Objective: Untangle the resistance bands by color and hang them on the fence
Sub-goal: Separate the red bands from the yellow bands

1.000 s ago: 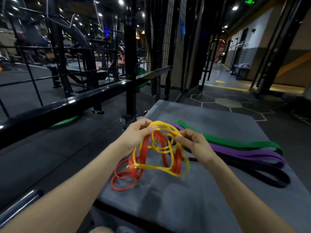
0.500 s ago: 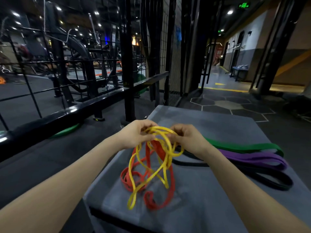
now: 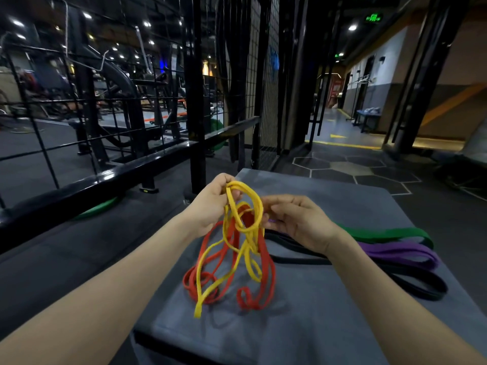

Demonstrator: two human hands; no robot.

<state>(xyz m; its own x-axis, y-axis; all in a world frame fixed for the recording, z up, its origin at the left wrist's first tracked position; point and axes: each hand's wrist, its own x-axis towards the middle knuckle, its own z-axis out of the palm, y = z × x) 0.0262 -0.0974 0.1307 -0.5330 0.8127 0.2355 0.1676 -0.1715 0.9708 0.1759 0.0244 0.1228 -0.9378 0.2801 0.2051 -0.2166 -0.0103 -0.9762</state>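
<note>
A tangle of yellow band [image 3: 247, 206] and red band [image 3: 263, 280] hangs over the grey padded box [image 3: 329, 325]. My left hand [image 3: 210, 206] pinches the yellow loops at the top, lifted above the box. My right hand [image 3: 297, 222] holds the tangle's right side with curled fingers. The lower red and yellow loops trail onto the box top. Green band [image 3: 390, 233], purple band [image 3: 400, 252] and black band [image 3: 411, 283] lie flat on the box to the right. The black mesh fence [image 3: 118, 111] stands to the left behind a low rail.
A thick black rail [image 3: 105, 180] runs along the left at knee height with a black post [image 3: 196, 101] near the box. A green weight plate [image 3: 97, 206] lies under the rail. Gym machines stand beyond the fence; a corridor opens at the right.
Both hands have raised the tangle higher off the box. The yellow loops have drawn together at the top and the red loops now hang lower and longer.
</note>
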